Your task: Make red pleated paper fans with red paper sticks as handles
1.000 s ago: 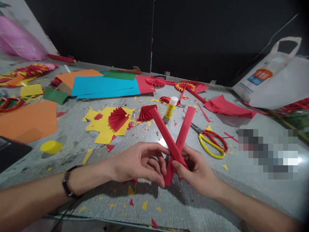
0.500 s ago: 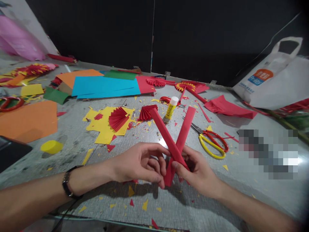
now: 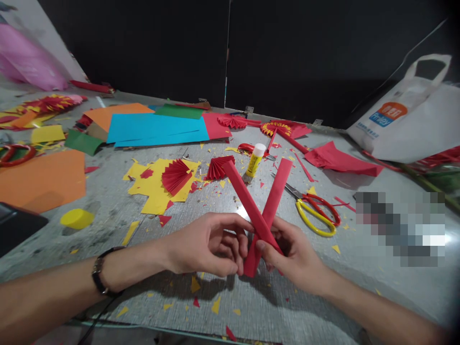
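Before us our left hand (image 3: 208,244) and right hand (image 3: 293,254) meet on two crossed red folded paper strips (image 3: 264,215). Behind them stands the white-capped yellow glue stick (image 3: 255,159); right of it lie the yellow-and-red-handled scissors (image 3: 314,208); left, a red pleated paper fan (image 3: 175,176) on yellow scrap paper (image 3: 153,191).

Left hand (image 3: 206,244) fingers have curled in tighter beside the crossed red strips (image 3: 264,213)

Single head-worn view, looking forward and down across bench (image 3: 287,311). Both hands close, low centre. Far bench edge meets dark wall. Right edge possibly lens-distorted; pixelated patch there.
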